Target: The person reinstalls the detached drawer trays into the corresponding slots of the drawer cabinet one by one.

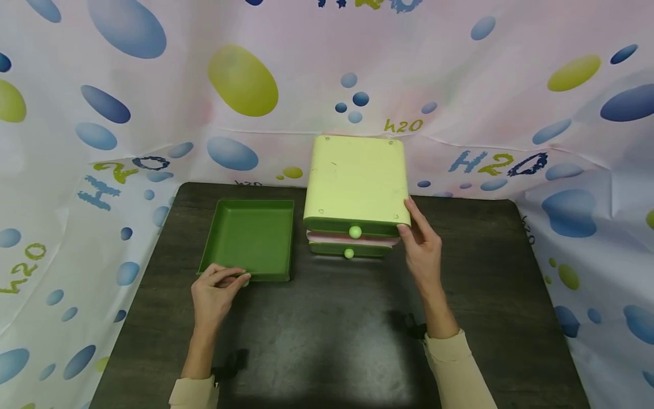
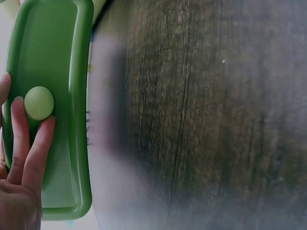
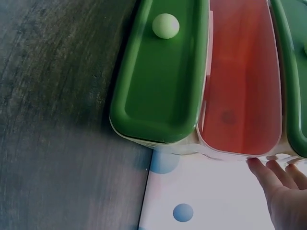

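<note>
Pinching the green drawer [image 1: 252, 236] by its front, the left grip [image 1: 213, 295] has it on the counter [image 1: 490, 272], left of the cabinet [image 1: 356, 179]; the right grip [image 1: 425, 253], fingers fairly straight, touches the cabinet's side.

The left sleeve [image 1: 194, 393] and right sleeve [image 1: 460, 372] are plain pale cream and long, ending on the forearm. The right cuff [image 1: 447, 346] shows a crease running across it. Small black pieces [image 1: 418, 330] sit at the inner wrists, too dim to make out. Left grip [image 1: 217, 292] and right grip [image 1: 425, 247] are bare, with slim fingers [image 2: 36, 160].
</note>
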Available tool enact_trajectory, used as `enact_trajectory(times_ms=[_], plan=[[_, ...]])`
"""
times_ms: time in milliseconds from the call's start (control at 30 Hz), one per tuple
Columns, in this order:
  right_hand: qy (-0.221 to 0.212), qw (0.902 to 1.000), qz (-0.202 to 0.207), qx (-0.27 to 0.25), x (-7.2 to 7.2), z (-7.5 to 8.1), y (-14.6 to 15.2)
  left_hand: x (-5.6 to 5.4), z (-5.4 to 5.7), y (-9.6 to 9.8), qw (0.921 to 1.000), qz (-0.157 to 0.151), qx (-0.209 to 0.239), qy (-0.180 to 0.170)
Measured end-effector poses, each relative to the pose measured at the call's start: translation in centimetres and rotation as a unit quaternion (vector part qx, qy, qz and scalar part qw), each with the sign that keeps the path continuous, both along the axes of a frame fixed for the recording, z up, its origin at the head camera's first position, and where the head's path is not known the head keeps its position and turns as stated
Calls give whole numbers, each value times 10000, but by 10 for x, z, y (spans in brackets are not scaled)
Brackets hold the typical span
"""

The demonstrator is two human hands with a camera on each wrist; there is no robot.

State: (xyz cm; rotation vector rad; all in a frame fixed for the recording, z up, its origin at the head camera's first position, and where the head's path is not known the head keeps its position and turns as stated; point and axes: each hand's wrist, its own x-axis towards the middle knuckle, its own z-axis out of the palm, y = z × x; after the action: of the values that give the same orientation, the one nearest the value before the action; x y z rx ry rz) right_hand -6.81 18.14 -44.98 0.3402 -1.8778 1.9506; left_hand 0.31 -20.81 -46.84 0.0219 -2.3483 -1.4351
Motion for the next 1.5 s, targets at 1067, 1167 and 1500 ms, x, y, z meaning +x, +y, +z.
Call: enact_trajectory(times_ms=[1067, 1167, 1500], plan=[[-73, 9998, -86, -132, 4, 1, -2, 27, -24, -7, 9994, -98, 322, -35], [-57, 9998, -102, -144, 7, 8, -4, 34, -12, -1, 9993, -168, 332, -62], [90, 9999, 25, -109, 5, 12, -4, 49, 14, 13, 9997, -39, 216, -102]])
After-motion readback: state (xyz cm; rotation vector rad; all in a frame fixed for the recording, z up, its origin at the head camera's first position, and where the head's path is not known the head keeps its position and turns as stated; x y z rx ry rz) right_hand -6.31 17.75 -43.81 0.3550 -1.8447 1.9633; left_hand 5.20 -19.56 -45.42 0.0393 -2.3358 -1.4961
